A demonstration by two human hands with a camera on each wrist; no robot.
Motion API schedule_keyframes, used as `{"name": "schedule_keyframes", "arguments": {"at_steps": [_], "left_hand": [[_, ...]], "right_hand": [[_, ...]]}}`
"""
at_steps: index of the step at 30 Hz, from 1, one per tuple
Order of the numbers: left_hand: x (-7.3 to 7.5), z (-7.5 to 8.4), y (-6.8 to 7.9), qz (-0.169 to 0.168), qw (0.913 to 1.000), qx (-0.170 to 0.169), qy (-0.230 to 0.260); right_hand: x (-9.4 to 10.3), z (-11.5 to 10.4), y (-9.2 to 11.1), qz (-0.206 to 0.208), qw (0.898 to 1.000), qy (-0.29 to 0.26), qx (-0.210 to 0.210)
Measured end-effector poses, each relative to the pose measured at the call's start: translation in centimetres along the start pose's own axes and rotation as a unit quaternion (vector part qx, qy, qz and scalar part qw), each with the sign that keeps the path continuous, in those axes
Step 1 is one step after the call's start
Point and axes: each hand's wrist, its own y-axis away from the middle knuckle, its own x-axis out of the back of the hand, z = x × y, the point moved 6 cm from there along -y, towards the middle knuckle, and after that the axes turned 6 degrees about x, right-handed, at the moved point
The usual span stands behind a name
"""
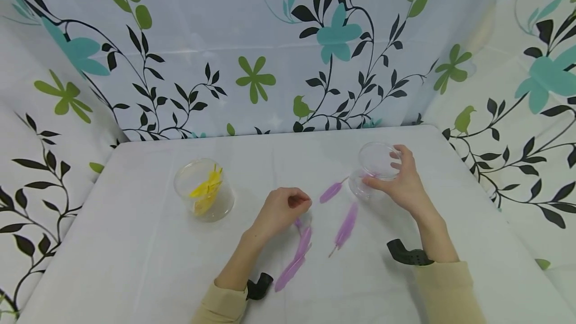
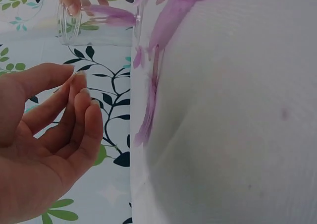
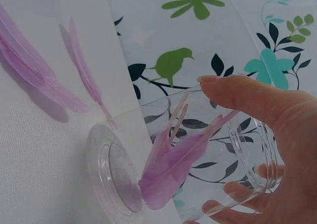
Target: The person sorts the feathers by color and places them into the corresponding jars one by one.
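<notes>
My right hand (image 1: 407, 181) grips a clear jar (image 1: 377, 161) near its threaded mouth, thumb on one side and fingers on the other. Several purple feathers (image 3: 173, 167) stand inside it, quills toward the mouth. The jar's base (image 3: 116, 177) is down at the white table. My left hand (image 1: 283, 209) is above the table, fingers loosely curled, thumb tip close to the fingertips (image 2: 79, 80), with nothing seen between them. Under and in front of it lie purple feathers (image 1: 293, 266). Two more, a small feather (image 1: 331, 192) and a longer feather (image 1: 345, 226), lie between the hands.
To the left stands another clear jar (image 1: 184, 184) with yellow feathers (image 1: 209, 191) in it. The white table (image 1: 135, 244) is backed and flanked by a leaf-patterned curtain (image 1: 189, 59). Black wrist mounts (image 1: 407, 254) sit on both forearms.
</notes>
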Motion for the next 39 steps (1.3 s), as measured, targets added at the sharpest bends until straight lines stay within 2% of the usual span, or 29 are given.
{"name": "schedule_keyframes", "arguments": {"at_steps": [8,14,18,25,30,39], "left_hand": [[-0.4,-1.4,0.5,-0.061,0.9932,0.051,-0.085],[-0.7,-1.9,1.0,-0.084,0.9840,0.073,-0.139],[-0.6,-2.1,1.2,-0.083,0.9797,0.074,-0.167],[0.5,-2.6,0.9,-0.038,0.9735,0.073,-0.213],[0.8,-2.8,0.8,-0.040,0.9728,0.079,-0.214],[0.7,-2.3,0.8,-0.053,0.9832,0.064,-0.163]], "right_hand": [[0.0,-0.1,0.0,-0.001,1.000,-0.001,-0.001],[0.0,0.0,0.0,0.001,1.000,0.001,-0.001],[-0.1,0.1,0.0,0.001,1.000,0.003,0.000],[-0.2,0.1,-0.1,0.000,1.000,0.003,-0.001],[-0.1,0.1,0.0,0.001,1.000,0.001,0.001],[0.0,-0.1,0.1,0.001,1.000,0.002,0.000]]}}
